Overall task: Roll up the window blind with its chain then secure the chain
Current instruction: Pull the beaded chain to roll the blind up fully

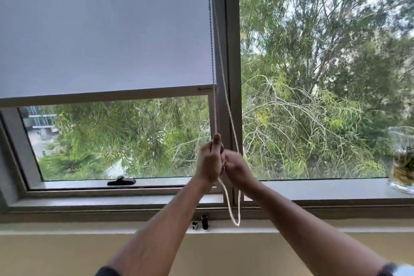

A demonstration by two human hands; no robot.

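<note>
A pale grey roller blind (105, 29) covers the upper part of the left window pane; its bottom bar (107, 95) hangs a little above the sill. A white bead chain (226, 96) runs down the blind's right edge in two strands and loops low at the sill (235, 222). My left hand (209, 159) is closed on the left strand, thumb pointing up. My right hand (237, 166) sits right beside it, fingers closed on the right strand. The two hands touch each other in front of the window's centre post.
A black window latch (121, 181) lies on the lower frame. Two small black clips (200, 223) stand on the sill below my hands. A glass vase (402, 161) stands at the far right of the sill. Trees fill the view outside.
</note>
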